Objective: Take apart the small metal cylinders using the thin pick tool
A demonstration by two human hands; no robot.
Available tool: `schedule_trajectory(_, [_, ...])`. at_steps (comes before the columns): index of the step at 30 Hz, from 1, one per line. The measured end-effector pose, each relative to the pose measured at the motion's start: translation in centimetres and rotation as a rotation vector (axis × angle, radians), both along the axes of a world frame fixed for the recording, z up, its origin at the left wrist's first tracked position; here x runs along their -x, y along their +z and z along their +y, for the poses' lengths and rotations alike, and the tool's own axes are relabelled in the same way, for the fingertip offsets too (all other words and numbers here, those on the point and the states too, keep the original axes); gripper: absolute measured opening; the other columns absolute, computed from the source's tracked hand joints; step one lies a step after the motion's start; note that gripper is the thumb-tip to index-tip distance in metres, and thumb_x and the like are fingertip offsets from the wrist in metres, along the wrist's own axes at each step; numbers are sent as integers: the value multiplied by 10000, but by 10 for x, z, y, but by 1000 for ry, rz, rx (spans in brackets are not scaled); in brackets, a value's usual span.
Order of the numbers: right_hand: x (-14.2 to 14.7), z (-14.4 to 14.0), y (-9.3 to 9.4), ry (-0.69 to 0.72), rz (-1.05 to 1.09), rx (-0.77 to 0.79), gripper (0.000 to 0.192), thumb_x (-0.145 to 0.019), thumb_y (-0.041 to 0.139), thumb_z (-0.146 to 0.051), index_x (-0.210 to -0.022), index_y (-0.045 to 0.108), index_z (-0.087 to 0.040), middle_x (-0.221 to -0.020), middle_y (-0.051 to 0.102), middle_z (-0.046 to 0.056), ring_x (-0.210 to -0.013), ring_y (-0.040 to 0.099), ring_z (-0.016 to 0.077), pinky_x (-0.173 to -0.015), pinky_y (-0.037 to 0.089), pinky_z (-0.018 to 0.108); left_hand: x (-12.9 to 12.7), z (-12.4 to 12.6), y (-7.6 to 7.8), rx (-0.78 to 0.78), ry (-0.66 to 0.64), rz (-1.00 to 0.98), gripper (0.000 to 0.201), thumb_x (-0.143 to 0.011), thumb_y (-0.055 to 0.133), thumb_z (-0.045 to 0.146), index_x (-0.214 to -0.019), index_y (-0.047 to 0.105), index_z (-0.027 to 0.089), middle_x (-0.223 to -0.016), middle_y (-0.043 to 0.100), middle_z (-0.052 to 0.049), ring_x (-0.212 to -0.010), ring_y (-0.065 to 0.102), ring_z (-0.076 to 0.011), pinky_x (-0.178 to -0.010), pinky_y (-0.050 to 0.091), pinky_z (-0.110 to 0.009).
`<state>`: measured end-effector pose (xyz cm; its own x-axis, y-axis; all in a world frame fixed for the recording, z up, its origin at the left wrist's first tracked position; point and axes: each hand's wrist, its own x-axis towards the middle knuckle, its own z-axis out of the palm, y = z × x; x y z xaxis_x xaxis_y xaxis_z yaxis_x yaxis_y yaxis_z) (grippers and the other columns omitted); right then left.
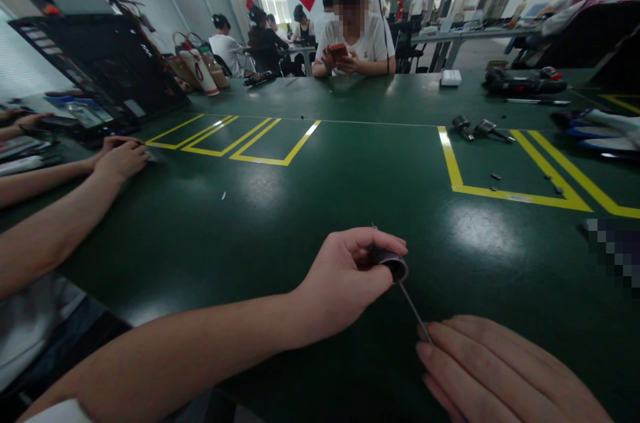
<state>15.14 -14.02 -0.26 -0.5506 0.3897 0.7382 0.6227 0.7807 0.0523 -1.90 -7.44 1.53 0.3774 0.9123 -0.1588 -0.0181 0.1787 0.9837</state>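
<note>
Dark green matting covers the table [310, 209], and I list from the near edge outward. Nearest, my right hand [505, 376] lies flat, palm down, fingers together, its fingertips at the lower end of a thin metal rod [414, 308]; whether they pinch it I cannot tell. Just above, my left hand [345, 283] is closed around a small dark cylindrical part [391, 264], thumb over the top, the rod running out from beneath it; the part sits just clear of the mat, near centre. Left, another person's hand [123, 159] rests knuckles up on the mat. Mid-table, yellow tape outlines [235, 136] left, a yellow tape bay [505, 193] right holding two metal fittings [475, 128]. Farther, a white box [451, 78] and a dark power tool [525, 81]. Farthest, a seated person holds an orange phone [338, 50].
</note>
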Motion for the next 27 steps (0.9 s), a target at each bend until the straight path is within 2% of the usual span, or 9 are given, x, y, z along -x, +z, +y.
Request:
schedule_trajectory(5, [5, 1, -8, -6, 35, 25, 318, -881, 361, -31, -794, 631, -175, -690, 727, 7, -624, 679, 145, -628, 560, 260, -2, -2, -1, 30, 11, -7, 181, -645, 578, 33, -757, 662, 147, -928, 672, -48, -817, 629, -147, -758, 505, -289])
schedule_trajectory(9, [-2, 2, -2, 18, 132, 105, 200, -883, 455, -135, -812, 631, -198, -693, 726, -16, -647, 687, 126, -751, 552, 220, 0, 0, -4, 38, 11, -8, 180, -658, 576, 48, -780, 660, 149, -955, 668, -53, -827, 629, -155, -762, 502, -305])
schedule_trajectory(12, [-13, 6, 5, 74, 230, 328, 147, -881, 477, -239, -834, 616, -237, -707, 715, -39, -700, 695, 124, -834, 538, 232, 4, 6, -1, 12, 50, 17, 203, -692, 593, 92, -874, 657, 156, -982, 663, -58, -865, 624, -165, -799, 488, -328])
schedule_trajectory(13, [-15, 8, 5, 7, 316, 420, 135, -875, 486, -263, -843, 615, -239, -734, 716, -29, -752, 698, 140, -820, 547, 242, 5, 8, 1, 7, 73, 26, 223, -697, 605, 105, -908, 653, 157, -978, 663, -58, -874, 620, -166, -814, 480, -332])
schedule_trajectory(16, [-17, 17, 2, -151, 481, 712, 201, -875, 487, -312, -763, 635, -234, -715, 709, -19, -766, 701, 158, -680, 577, 204, 7, 14, 6, 27, 149, 19, 290, -679, 631, 97, -965, 642, 148, -963, 664, -55, -897, 608, -163, -853, 456, -324])
schedule_trajectory(18, [-16, 23, 0, -152, 527, 836, 242, -875, 486, -328, -724, 646, -226, -673, 703, -16, -694, 703, 149, -586, 570, 171, 7, 16, 8, 67, 168, -4, 317, -668, 630, 76, -977, 638, 145, -967, 664, -54, -908, 603, -161, -859, 450, -316])
schedule_trajectory(23, [-9, 29, 2, -148, 532, 835, 210, -855, 515, -314, -726, 658, -232, -658, 715, -21, -625, 705, 141, -496, 548, 133, 7, 15, 8, 116, 157, -49, 328, -658, 634, 64, -975, 643, 152, -960, 665, -48, -910, 602, -164, -872, 440, -329])
schedule_trajectory(25, [-8, 29, 4, -150, 499, 805, 205, -847, 525, -318, -715, 657, -232, -657, 718, -19, -644, 711, 155, -546, 568, 156, 7, 14, 8, 114, 157, -55, 318, -656, 634, 65, -962, 649, 150, -948, 666, -48, -906, 602, -166, -871, 440, -332])
schedule_trajectory(27, [-7, 28, 4, -147, 473, 772, 198, -846, 526, -324, -724, 655, -234, -660, 719, -26, -667, 714, 160, -676, 581, 206, 7, 13, 8, 106, 164, -56, 313, -650, 633, 64, -951, 653, 147, -941, 666, -48, -899, 601, -167, -868, 440, -333])
